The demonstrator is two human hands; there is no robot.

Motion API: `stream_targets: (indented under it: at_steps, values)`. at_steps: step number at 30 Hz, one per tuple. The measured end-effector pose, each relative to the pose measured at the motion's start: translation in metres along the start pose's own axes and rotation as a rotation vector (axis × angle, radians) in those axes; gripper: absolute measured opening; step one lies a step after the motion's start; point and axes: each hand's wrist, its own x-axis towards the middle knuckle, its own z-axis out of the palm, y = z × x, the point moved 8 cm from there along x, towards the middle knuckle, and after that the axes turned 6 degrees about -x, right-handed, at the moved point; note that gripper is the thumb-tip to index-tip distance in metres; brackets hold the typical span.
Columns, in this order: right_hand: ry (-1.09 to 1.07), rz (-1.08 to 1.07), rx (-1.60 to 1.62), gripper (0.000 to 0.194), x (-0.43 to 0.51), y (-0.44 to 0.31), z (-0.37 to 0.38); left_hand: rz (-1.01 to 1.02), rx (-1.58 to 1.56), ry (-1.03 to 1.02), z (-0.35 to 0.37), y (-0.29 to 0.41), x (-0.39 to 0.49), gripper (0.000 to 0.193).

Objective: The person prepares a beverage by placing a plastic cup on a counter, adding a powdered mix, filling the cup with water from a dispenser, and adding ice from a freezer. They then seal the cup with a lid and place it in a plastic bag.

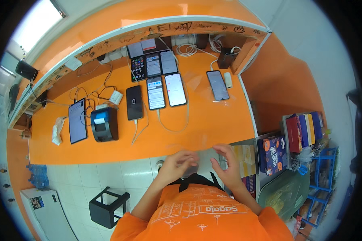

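Observation:
My left hand is raised just past the front edge of the orange counter, its fingers curled; a faint clear plastic piece may be near its fingertips, too indistinct to tell. My right hand hovers to its right, thumb and fingers apart, holding nothing visible. Beyond my hands, a lit smartphone with a white cable stands beside another lit smartphone. A dark-screened phone is plugged in at their left. Further right, a smartphone lies by a white cylindrical object.
A black receipt printer and a tablet occupy the counter's left part, among cables. An orange shelf overhangs the back. A black stool stands on the tiled floor. At right are a blue box and a green plastic bin.

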Motion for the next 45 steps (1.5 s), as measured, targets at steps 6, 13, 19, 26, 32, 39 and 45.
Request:
stream_targets:
  at_steps: [6, 13, 19, 26, 32, 39, 45]
  values:
    - [-0.387, 0.242, 0.108, 0.027, -0.013, 0.004, 0.055, -0.063, 0.181, -0.040, 0.006, -0.005, -0.022, 0.025]
    - [-0.651, 0.355, 0.187, 0.017, -0.039, 0.018, 0.125, -0.188, 0.109, -0.068, -0.050, -0.046, -0.066, 0.032]
    - [-0.851, 0.671, 0.275, 0.014, -0.074, 0.061, 0.195, -0.377, -0.128, 0.011, -0.095, -0.118, -0.109, 0.019]
    - [-1.049, 0.884, 0.448, 0.023, -0.130, 0.117, 0.236, -0.468, -0.100, 0.052, -0.115, -0.173, -0.127, 0.024]
    - [-1.219, 0.803, 0.202, 0.021, -0.135, 0.129, 0.246, -0.606, -0.275, -0.106, -0.093, -0.210, -0.128, 0.026]
    - [-1.032, 0.838, 0.591, 0.016, -0.122, 0.133, 0.237, -0.640, -0.189, -0.136, -0.089, -0.225, -0.113, 0.016]
    - [-1.001, 0.904, 0.544, 0.016, -0.129, 0.157, 0.237, -0.296, -0.007, -0.098, -0.087, -0.201, -0.084, 0.015]
